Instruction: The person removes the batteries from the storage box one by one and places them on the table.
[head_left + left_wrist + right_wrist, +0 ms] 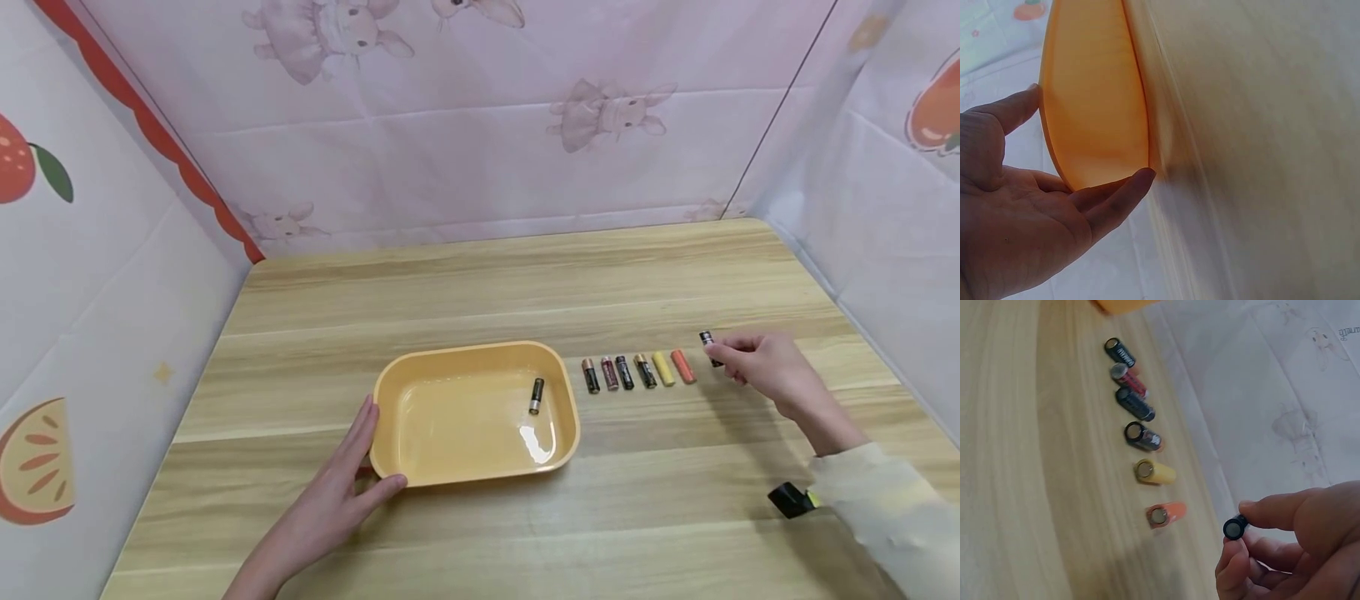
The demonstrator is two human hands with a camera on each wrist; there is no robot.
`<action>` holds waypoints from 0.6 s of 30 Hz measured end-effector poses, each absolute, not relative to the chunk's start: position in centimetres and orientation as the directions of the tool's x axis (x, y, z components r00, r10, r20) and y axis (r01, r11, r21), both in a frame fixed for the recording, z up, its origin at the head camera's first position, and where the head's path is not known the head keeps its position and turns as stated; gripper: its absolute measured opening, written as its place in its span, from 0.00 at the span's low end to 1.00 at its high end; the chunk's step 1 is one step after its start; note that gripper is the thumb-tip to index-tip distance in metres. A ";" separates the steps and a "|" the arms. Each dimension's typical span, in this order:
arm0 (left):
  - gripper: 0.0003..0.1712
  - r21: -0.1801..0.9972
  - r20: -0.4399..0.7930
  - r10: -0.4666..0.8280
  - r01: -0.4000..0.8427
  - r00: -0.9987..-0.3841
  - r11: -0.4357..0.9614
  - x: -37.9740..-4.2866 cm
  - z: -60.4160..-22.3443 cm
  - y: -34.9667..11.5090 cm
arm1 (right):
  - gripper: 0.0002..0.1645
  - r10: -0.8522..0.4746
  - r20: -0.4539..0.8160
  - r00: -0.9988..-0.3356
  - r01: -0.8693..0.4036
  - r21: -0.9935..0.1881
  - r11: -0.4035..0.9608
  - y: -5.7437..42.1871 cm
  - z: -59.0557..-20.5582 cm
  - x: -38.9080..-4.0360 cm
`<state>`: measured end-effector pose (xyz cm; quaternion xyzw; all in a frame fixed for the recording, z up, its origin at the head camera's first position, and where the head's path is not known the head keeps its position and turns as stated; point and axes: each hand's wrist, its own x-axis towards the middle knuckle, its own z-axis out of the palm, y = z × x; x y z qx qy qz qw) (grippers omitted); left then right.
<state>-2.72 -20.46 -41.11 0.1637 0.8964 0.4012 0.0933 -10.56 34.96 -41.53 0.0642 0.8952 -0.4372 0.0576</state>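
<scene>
My right hand (772,367) pinches a black battery (1234,528) between thumb and fingertips, above the table and to the right of a row of batteries. The row has several dark ones, such as the black battery with a copper end (591,377), then a yellow battery (663,368) and an orange battery (683,367). My left hand (330,492) rests against the near left corner of a yellow tray (472,481), thumb along the front and fingers stretched along the left side. Inside the tray, toward its right end, lies one black battery (536,396).
A black object with a yellow-green part (791,500) shows beside the right sleeve (885,500). The wooden table (480,292) ends at printed cloth walls on the left, back and right.
</scene>
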 end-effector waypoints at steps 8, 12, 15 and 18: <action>0.56 0.743 -0.036 0.367 0.221 -0.930 0.632 -2.6 -40.9 -20.5 | 0.22 0.067 -0.183 -0.981 0.184 -0.760 0.623 34.7 -42.7 -10.8; 0.56 0.739 -0.035 0.371 0.226 -0.928 0.634 -2.6 -40.8 -20.5 | 0.24 0.078 -0.208 -0.975 0.208 -0.727 0.655 34.5 -43.0 -10.9; 0.56 0.734 -0.034 0.374 0.231 -0.927 0.638 -2.7 -40.8 -20.5 | 0.25 0.089 -0.214 -0.973 0.216 -0.698 0.683 34.5 -43.1 -10.9; 0.56 0.736 -0.033 0.376 0.232 -0.926 0.636 -2.7 -40.8 -20.5 | 0.26 0.093 -0.203 -0.975 0.208 -0.681 0.702 34.5 -43.2 -10.9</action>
